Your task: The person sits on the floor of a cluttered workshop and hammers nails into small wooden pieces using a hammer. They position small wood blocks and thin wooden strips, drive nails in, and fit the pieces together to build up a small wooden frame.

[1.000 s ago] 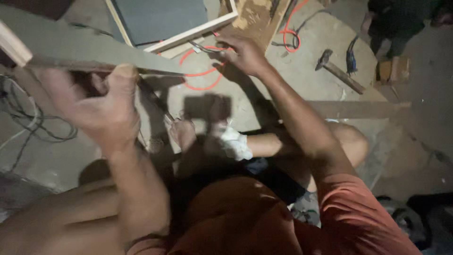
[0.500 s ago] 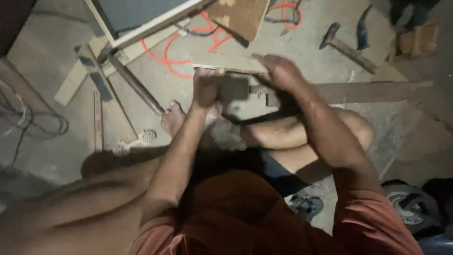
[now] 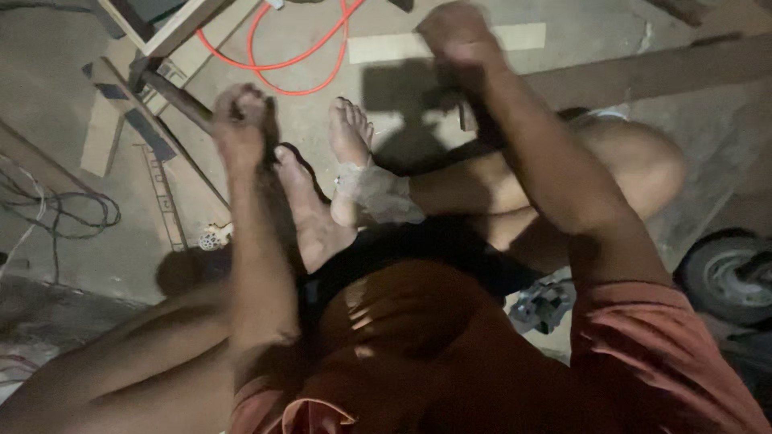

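My left hand (image 3: 237, 112) is curled into a fist above my bare left foot (image 3: 310, 213). A dark narrow thing (image 3: 271, 120) sits against its fingers, and I cannot tell whether the hand grips it. My right hand (image 3: 454, 36) is a blurred closed fist raised near the top of the view, over a pale wood strip (image 3: 515, 38) on the floor. Nothing shows in that fist. My right foot (image 3: 350, 141) has a greyish wrap (image 3: 378, 193) around it. I sit on the concrete floor with knees bent.
An orange cable (image 3: 281, 60) loops on the floor ahead. A wooden frame (image 3: 173, 32) and a dark bar (image 3: 177, 100) lie at upper left. Grey cables (image 3: 68, 213) trail at left. A long plank (image 3: 651, 72) runs at upper right, and a wheel (image 3: 728, 277) stands at right.
Both hands were together on a short wooden piece; now they are apart, left one lower, right one raised. The view has tilted down toward my feet.
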`<state>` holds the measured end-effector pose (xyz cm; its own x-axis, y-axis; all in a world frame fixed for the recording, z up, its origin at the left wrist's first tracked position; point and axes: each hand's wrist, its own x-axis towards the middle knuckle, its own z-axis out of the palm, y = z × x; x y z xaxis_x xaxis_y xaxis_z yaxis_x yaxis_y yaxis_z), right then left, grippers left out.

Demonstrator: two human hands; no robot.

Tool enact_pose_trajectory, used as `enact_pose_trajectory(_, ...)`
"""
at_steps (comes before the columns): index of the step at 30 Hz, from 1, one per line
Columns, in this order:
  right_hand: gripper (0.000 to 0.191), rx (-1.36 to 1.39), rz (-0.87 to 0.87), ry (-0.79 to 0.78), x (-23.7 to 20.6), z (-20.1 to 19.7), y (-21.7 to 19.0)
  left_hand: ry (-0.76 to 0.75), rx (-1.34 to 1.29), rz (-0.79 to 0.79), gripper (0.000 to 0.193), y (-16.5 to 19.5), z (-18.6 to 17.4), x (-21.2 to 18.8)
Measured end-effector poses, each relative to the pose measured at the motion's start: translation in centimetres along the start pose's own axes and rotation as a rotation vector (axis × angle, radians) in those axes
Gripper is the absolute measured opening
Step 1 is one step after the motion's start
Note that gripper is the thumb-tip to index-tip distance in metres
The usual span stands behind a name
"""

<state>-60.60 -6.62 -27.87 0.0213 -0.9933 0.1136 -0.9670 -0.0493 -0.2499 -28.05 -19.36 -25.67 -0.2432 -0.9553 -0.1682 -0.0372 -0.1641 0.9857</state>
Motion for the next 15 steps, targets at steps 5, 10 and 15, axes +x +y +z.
enact_pose_trajectory(5, 0.031, 0.376, -0.126, -0.174, -2.6, 2.9, -8.4, 0.283, 0.738, 0.242, 0.030, -1.0, -4.3, 0.2)
enact_pose_trajectory(10, 0.028, 0.318, -0.135, -0.196, -2.0, 5.8, -10.7, 0.346, 0.868, 0.219, 0.044, -2.2, -4.7, -0.7)
enact_pose_trajectory(15, 0.041, 0.213, -0.119, -0.334, -1.9, 5.5, -10.1, 0.290, 0.682, -0.010, 0.070, -3.1, -3.7, -1.4)
